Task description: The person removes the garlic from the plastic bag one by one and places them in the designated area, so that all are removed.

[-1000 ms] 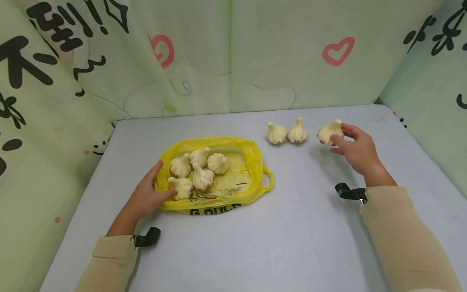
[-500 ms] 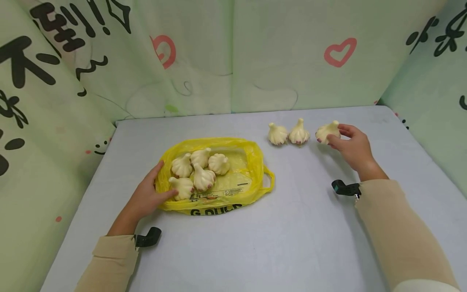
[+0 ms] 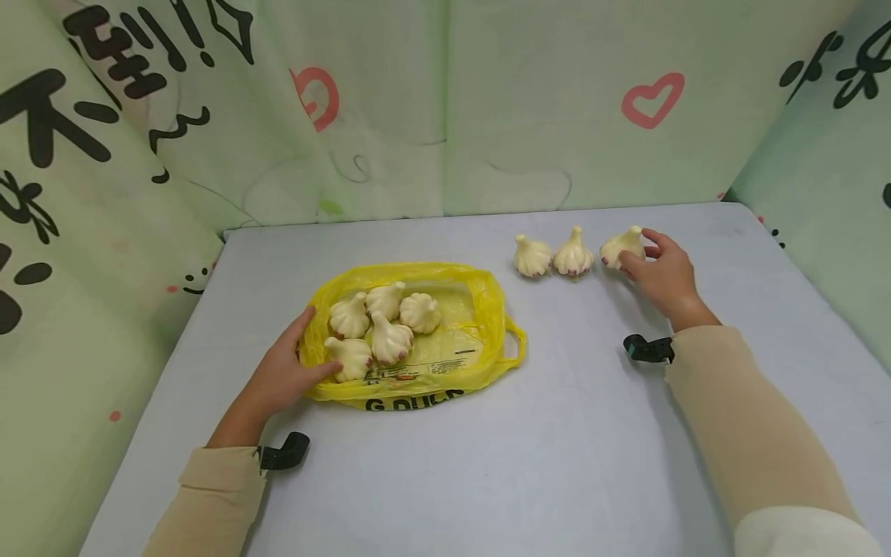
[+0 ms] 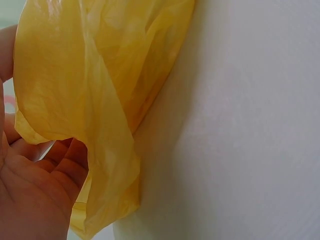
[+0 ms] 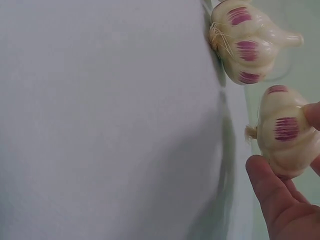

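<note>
My right hand point(image 3: 664, 278) holds a garlic bulb point(image 3: 622, 247) with thumb and fingers near the far right of the table. In the right wrist view this bulb point(image 5: 287, 132) shows purple streaks and a tuft of roots, and seems slightly off the surface. Just left of it stand two more garlic bulbs, one at the outside point(image 3: 533, 257) and one nearer the hand point(image 3: 574, 254). My left hand point(image 3: 281, 371) grips the left side of a yellow plastic bag point(image 3: 445, 379), thumb over the rim. Several garlic bulbs point(image 3: 392, 340) lie inside the opened bag, toward its left.
A pale cloth covers the table point(image 3: 487, 480). Behind it and on both sides hang green printed curtains point(image 3: 529, 116). The bag's handle loop point(image 3: 517, 344) sticks out to the right.
My right hand, holding the garlic bulb, has moved slightly left, closer to the two standing bulbs. The left hand and the bag have stayed in place.
</note>
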Motion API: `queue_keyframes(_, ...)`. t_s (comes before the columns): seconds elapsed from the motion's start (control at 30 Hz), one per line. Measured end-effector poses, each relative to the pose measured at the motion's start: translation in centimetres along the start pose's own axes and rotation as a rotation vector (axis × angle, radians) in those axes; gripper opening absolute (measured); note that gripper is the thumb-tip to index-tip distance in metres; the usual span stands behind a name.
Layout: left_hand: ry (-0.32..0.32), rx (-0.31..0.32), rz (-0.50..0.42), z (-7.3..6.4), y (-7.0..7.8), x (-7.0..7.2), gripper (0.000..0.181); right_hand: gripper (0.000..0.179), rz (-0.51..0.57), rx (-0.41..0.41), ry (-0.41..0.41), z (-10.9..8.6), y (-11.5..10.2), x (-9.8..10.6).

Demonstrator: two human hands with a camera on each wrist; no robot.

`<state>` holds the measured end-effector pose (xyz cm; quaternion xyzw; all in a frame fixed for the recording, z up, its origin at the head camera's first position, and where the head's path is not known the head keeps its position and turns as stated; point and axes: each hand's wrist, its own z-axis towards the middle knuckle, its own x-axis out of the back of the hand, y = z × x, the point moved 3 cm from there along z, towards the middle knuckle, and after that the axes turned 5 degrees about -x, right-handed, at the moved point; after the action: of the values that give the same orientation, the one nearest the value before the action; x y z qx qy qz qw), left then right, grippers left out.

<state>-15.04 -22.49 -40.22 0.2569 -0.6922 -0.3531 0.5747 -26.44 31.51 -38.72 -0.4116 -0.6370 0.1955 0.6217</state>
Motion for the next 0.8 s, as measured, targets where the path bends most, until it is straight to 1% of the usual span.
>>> queue_keyframes(0.07,-0.001,0.006,-0.003,0.0,0.0,0.0,0.103,0.076,-0.026,-0.004,0.004,0.2,0.0,-0.2)
queue_keyframes(0.2,-0.002,0.016,0.001,0.0,-0.1,0.0,0.103,0.075,-0.040,-0.010,0.000,0.3,-0.1,-0.5)
queue_keyframes(0.37,-0.001,0.014,0.010,0.1,-0.2,0.0,0.103,0.073,-0.057,-0.003,0.005,0.4,-0.1,-0.7)
queue_keyframes(0.63,-0.002,0.008,-0.012,0.1,-0.6,0.0,0.104,0.073,-0.092,-0.040,-0.006,0.3,0.1,-1.0)
queue_keyframes(0.8,-0.001,0.003,-0.018,0.1,-0.5,-0.1,0.104,0.073,-0.112,-0.041,-0.017,0.4,0.2,-1.1)
